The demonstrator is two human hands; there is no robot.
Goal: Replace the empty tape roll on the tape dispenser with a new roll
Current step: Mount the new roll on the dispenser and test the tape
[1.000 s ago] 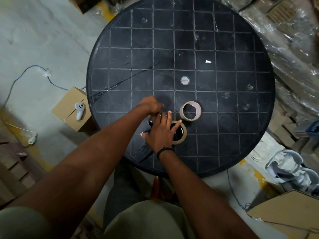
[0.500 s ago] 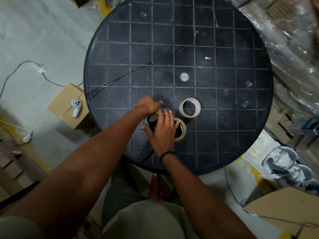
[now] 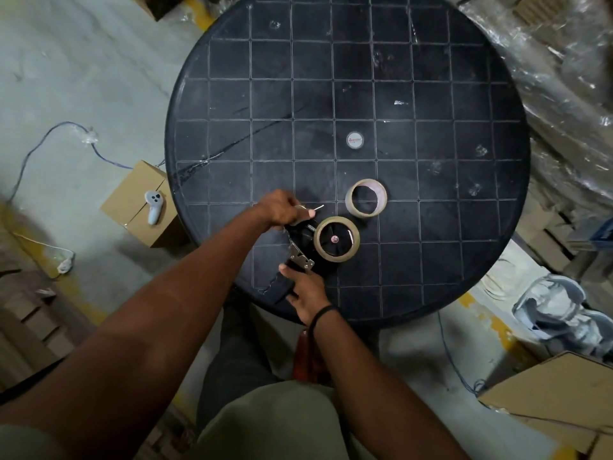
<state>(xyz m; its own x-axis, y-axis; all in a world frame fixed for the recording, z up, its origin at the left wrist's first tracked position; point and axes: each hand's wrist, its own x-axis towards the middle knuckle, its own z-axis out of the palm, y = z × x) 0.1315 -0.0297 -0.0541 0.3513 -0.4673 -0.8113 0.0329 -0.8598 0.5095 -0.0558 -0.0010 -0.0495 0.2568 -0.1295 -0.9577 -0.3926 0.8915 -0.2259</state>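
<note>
Your far table [image 3: 431, 78] is bare, so you can pass there freely. Near you, the empty core [image 3: 366, 197] stands just beyond the tape dispenser [image 3: 308, 250], and your left hand [image 3: 278, 207] and right hand [image 3: 305, 290] crowd its other sides

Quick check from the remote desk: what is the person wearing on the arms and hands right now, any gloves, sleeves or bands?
No gloves: both hands are bare. The right hand has a thin dark band around its wrist. The left hand shows no band or watch, though a fingernail catches the light. Both forearms are uncovered; a light greyish-green sleeve edge appears only at the left upper arm, at the frame's bottom corner.
</note>
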